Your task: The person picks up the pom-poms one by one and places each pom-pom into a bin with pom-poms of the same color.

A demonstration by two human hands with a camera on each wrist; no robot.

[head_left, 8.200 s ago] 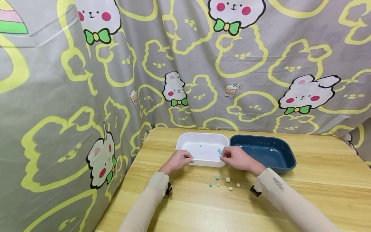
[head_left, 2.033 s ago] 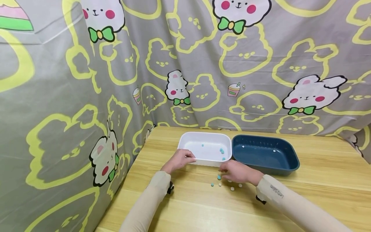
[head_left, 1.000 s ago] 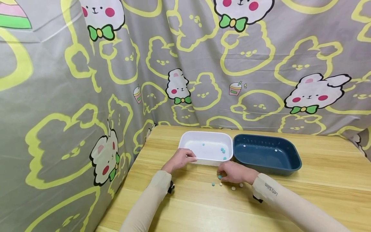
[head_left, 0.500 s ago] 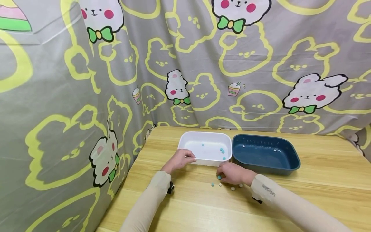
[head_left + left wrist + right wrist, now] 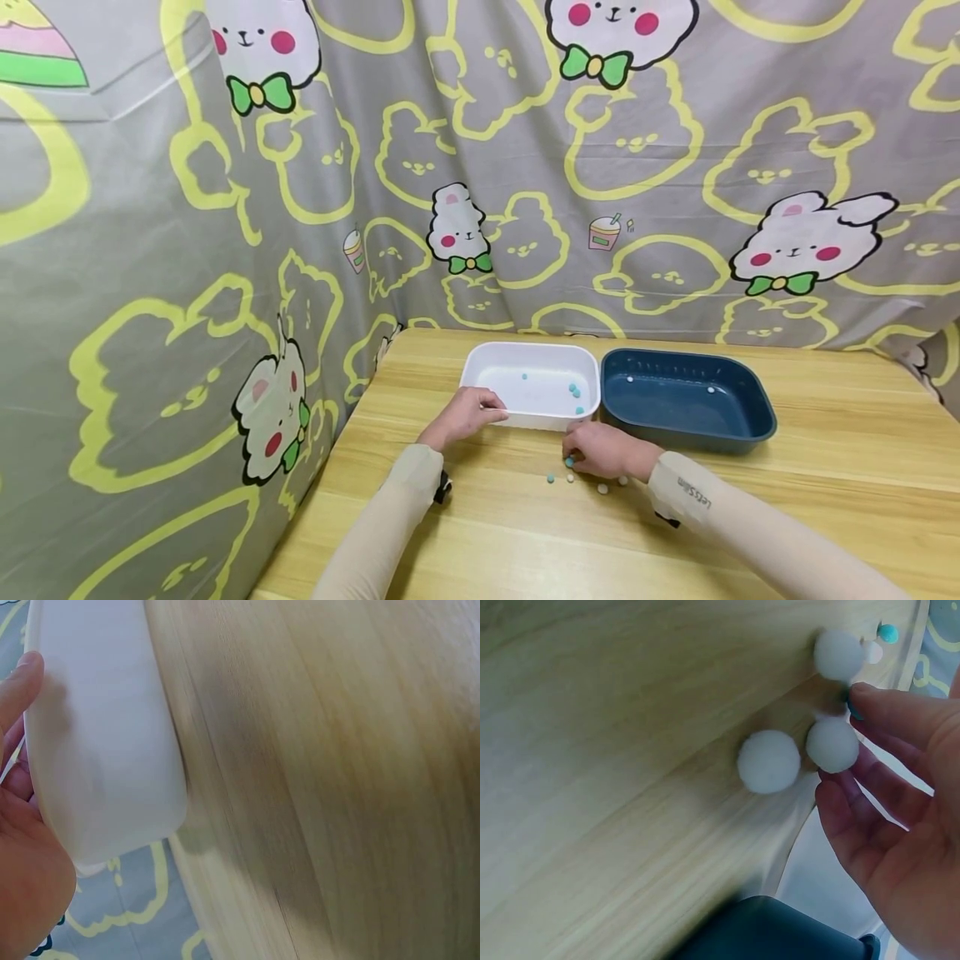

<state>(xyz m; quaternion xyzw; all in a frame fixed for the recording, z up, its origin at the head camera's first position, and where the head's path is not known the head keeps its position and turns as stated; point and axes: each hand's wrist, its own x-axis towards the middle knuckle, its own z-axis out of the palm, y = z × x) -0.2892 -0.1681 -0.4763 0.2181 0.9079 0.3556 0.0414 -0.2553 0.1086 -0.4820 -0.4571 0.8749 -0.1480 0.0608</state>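
on the wooden table, a white bin stands at mid-frame; a dark blue bin stands just beside it, to the right. the white bin contains four light blue balls; the dark blue bin contains two white balls. a patterned curtain hangs behind. in the right wrist view, three larger loose white balls lie near the right hand, one directly at its fingers. a small white ball and a loose blue ball lie at upper right.

the hands are apart. left hand: clamped on the near left rim of the white bin, thumb outside. right hand: back facing up, below the bin's near right corner, fingertips pinched on a blue ball. from here i cannot tell whether this ball touches the table.

the far table edge meets the curtain. between the sleeves, the wood surface extends to the lower frame edge.
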